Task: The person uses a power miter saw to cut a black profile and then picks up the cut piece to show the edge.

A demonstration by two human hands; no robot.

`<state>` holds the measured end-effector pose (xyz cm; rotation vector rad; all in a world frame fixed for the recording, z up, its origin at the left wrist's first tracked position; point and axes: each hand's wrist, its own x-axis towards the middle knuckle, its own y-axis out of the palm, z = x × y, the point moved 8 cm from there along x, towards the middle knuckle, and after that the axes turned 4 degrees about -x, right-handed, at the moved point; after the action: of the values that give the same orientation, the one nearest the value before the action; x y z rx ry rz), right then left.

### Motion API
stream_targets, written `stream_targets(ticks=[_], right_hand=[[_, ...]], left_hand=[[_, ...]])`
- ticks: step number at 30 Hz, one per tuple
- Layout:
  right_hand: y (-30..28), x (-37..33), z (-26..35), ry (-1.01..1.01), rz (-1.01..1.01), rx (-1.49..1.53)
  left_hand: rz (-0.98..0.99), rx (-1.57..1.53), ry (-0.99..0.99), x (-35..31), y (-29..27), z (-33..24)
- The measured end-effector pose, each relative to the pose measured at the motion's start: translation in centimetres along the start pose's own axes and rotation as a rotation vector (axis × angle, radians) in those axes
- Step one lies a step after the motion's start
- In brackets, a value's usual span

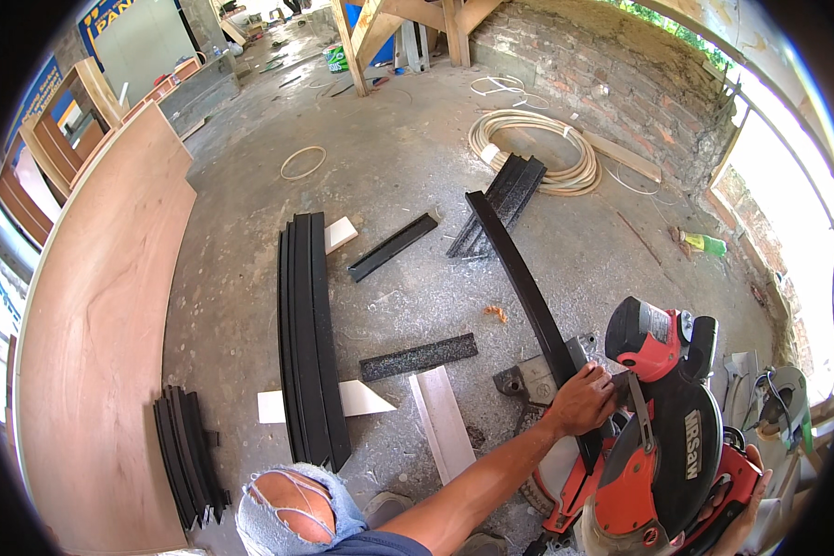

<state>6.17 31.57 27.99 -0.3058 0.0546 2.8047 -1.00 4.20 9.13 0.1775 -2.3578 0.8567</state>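
A red-and-black miter saw [686, 435] stands on the floor at the lower right. A long black profile bar [524, 278] lies across its base, running away from me to the far side. My left hand [584, 400] is closed over the near part of this bar, beside the saw's blade guard [690, 426]. At the right side of the saw, my right hand [753, 486] wraps round its red handle [734, 482]; part of those fingers is hidden behind the handle. My bent knee [292, 510] in torn jeans shows at the bottom.
Stacked long black profiles [308, 334] rest on a white piece [366, 398]; shorter black profiles [190, 454] lie left. Black offcuts [417, 357] and a pale channel [440, 417] lie centrally. A plywood panel [111, 306] stands left. Beyond are coiled hose [574, 171] and a green bottle [704, 244].
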Motion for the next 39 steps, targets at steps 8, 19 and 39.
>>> stream_targets(ticks=[8, 19, 39], right_hand=[[0.05, -0.42, 0.01, 0.002, 0.004, 0.010], [-0.26, -0.25, 0.12, -0.001, 0.003, 0.013], [-0.46, -0.39, 0.04, -0.002, 0.000, 0.013]], left_hand=[[-0.033, 0.008, 0.015, -0.06, -0.22, -0.10], [-0.019, 0.005, 0.013, 0.08, -0.32, -0.26], [0.016, 0.004, -0.006, -0.02, 0.17, 0.09]])
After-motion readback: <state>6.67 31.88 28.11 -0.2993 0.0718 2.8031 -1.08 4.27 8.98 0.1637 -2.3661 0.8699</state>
